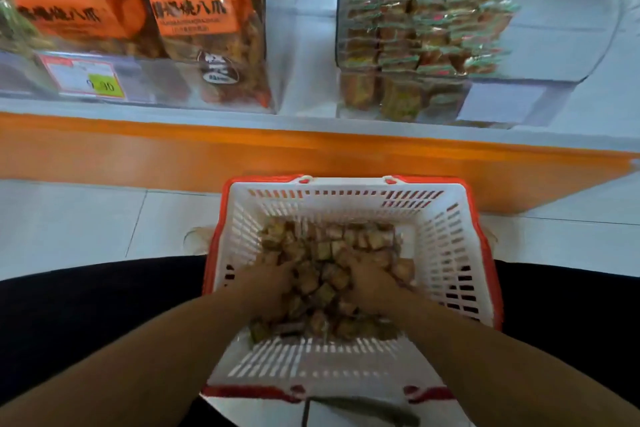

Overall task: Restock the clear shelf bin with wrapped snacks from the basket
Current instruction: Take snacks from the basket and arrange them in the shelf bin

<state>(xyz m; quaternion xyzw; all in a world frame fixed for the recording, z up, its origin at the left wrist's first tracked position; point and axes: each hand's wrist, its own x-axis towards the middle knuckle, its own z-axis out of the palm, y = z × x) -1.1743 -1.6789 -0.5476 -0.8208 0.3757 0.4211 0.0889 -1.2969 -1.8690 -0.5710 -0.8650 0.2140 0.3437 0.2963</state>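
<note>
Both my hands down in the basket of wrapped snacks

Orange bags [194, 0] printed "烧八爪" and a price tag [86, 74] sit left of the clear shelf bin [554, 28], half stacked with packets above the orange shelf edge [311, 152]. The white, red-rimmed basket [446, 246] stands on the floor between my knees; my left hand [273, 282] and right hand [369, 282] dig into the wrapped snacks [325, 288], fingers curled around them.

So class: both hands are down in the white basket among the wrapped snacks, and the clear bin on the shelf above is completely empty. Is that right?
Not quite. The head view shows the clear bin already holds stacked wrapped snacks. The rest stands: the left hand and right hand are in the white basket.
</note>
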